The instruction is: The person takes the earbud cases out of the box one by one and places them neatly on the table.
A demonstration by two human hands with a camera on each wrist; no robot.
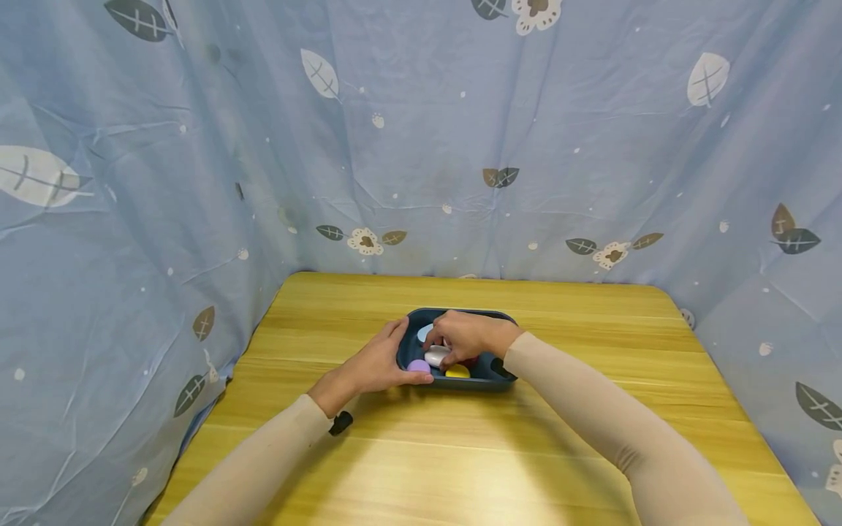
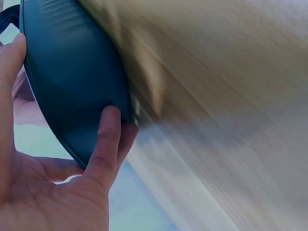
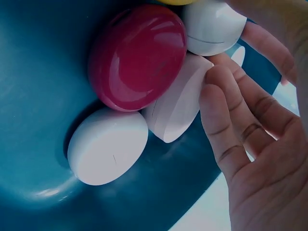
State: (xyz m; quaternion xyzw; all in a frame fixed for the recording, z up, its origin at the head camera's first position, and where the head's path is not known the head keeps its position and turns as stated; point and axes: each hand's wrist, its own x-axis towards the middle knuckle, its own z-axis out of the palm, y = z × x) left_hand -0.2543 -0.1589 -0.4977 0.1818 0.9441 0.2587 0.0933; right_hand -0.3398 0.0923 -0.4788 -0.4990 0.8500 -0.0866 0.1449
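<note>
A dark blue-green basin (image 1: pixel 467 384) on the wooden table holds several smooth, rounded egg-like pieces. My left hand (image 1: pixel 376 359) grips its left end, thumb along the front rim and fingers against the outer wall, as the left wrist view also shows. Reaching inside, my right hand (image 1: pixel 465 334) pinches a glossy white egg-shaped piece (image 1: pixel 436 356) between thumb and fingers. In the right wrist view, its fingertips are right at a pale pinkish piece (image 3: pixel 175 103). Beside that lie a red piece (image 3: pixel 139 57) and another white oval (image 3: pixel 108 147).
A purple piece (image 1: pixel 418 366), a yellow piece (image 1: pixel 457 371) and a light blue piece (image 1: pixel 424 333) are in the basin too. Around the wooden table (image 1: pixel 592 321), blue leaf-patterned cloth (image 1: pixel 447 146) hangs at the back and both sides.
</note>
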